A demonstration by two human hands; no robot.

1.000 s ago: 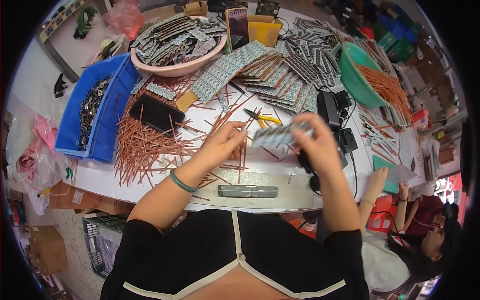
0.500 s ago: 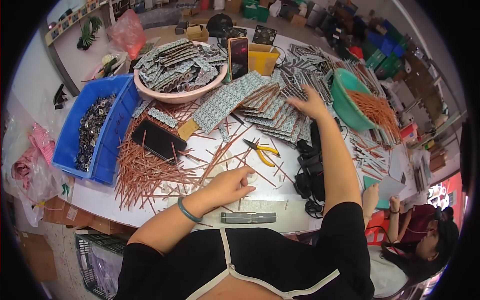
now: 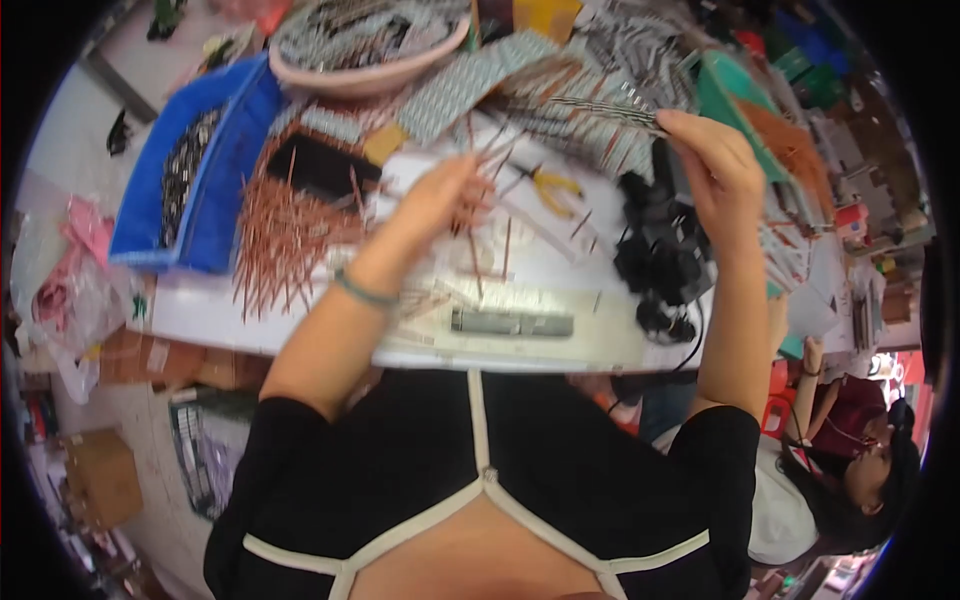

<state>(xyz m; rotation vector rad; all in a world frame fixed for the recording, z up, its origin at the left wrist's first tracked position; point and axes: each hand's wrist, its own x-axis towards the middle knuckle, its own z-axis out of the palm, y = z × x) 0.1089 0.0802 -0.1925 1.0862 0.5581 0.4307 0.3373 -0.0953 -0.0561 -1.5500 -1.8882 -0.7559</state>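
Note:
My right hand (image 3: 722, 168) is closed in a pinch on the end of a thin grey patterned strip (image 3: 610, 108), which points left over a stack of patterned sheets (image 3: 590, 140). My left hand (image 3: 442, 195) is smeared by motion. It is beside the pile of thin reddish-brown sticks (image 3: 290, 235); several sticks show around its fingertips, but whether it holds any is unclear. Between the hands lie yellow-handled pliers (image 3: 553, 188). A grey bar-shaped block (image 3: 512, 322) rests near the table's front edge.
On the left stand a blue bin of small metal parts (image 3: 228, 185) and a pink basin heaped with patterned pieces (image 3: 375, 82). A black phone (image 3: 318, 168) lies among the sticks. Black cabled gear (image 3: 655, 250) and a green basin (image 3: 740, 95) are on the right. A co-worker (image 3: 800, 480) sits at far right.
My right hand has moved right and taken hold of a thin strip from the stack. My left hand has moved away from me toward the sticks. The view has tilted down.

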